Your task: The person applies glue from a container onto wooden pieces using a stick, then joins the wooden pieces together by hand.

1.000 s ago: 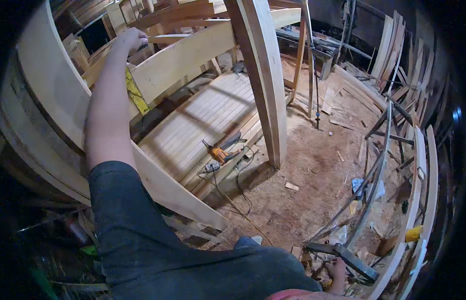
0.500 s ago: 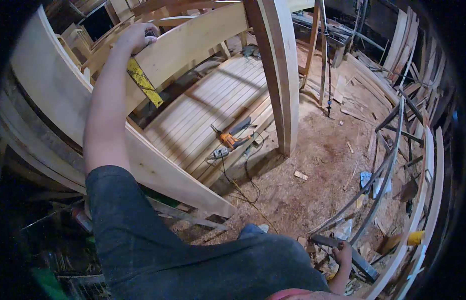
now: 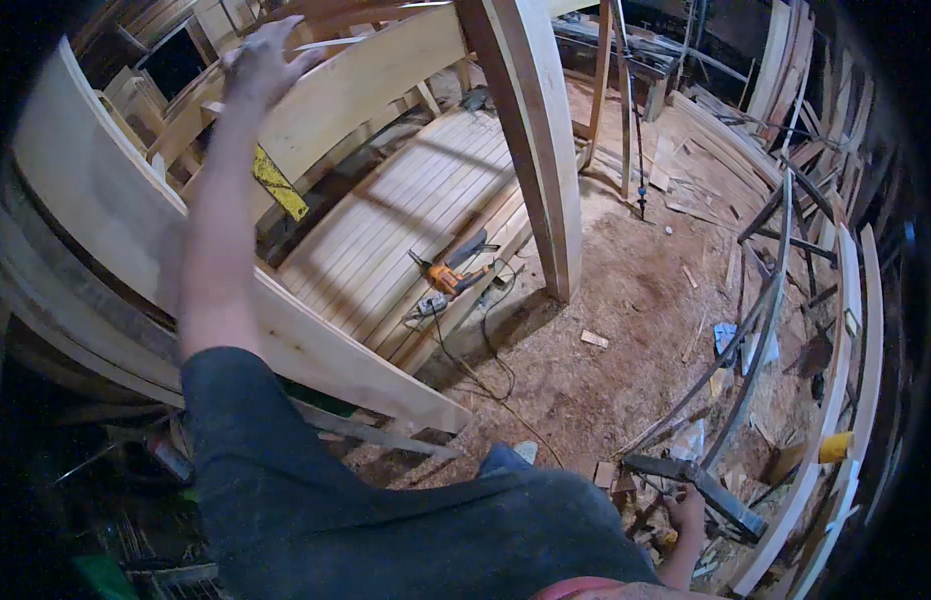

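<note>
My left hand [image 3: 261, 68] is raised above the top edge of a wide pale plank [image 3: 371, 90], its fingers spread and nothing in them. Under that arm, a yellow strip with black marks [image 3: 279, 185] hangs against the plank's near side; its upper end is hidden. Low on the right, the curled fingers of my right hand [image 3: 689, 510] meet a dark grey bar-shaped tool [image 3: 731, 503]. The palm side of that grip is out of sight, and I cannot tell the tool's exact kind.
An orange corded power tool [image 3: 448, 277] lies on the slatted wooden platform [image 3: 416, 190], its cord trailing to the sawdust-covered floor [image 3: 636, 290]. A thick upright timber [image 3: 546, 170] stands at the platform's end. Long curved strips [image 3: 776, 290] and a yellow cylinder [image 3: 837, 447] lie at right.
My left hand has lifted off the plank's top edge, and its fingers have opened out. The yellow strip stays against the plank. The view has shifted slightly; my right hand remains at the dark tool.
</note>
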Action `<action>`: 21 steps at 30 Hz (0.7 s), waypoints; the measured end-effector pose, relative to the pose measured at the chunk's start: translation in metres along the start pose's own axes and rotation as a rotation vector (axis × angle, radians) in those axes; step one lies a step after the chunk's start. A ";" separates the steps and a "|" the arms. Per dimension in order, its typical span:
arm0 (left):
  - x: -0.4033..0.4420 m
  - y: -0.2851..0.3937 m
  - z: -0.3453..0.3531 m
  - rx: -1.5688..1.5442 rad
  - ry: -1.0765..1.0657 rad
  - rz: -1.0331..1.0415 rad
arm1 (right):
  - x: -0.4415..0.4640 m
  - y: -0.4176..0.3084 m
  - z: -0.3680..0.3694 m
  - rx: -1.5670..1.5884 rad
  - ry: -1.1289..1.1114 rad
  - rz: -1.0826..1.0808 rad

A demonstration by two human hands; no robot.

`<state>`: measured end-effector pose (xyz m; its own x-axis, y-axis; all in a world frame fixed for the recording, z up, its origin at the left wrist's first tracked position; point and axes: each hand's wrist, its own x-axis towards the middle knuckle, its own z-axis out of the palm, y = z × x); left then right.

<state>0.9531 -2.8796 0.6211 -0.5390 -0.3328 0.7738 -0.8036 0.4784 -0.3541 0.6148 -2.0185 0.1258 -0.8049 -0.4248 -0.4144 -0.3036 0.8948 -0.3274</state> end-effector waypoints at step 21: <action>-0.572 0.764 -0.441 -1.794 -1.111 2.128 | -0.216 0.100 0.103 0.416 -0.175 0.056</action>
<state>0.7586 -1.9649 0.1392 -0.0881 0.9961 0.0095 0.5468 0.0404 0.8363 0.8114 -1.8513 0.0950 -0.7052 -0.4266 -0.5664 -0.0031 0.8006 -0.5992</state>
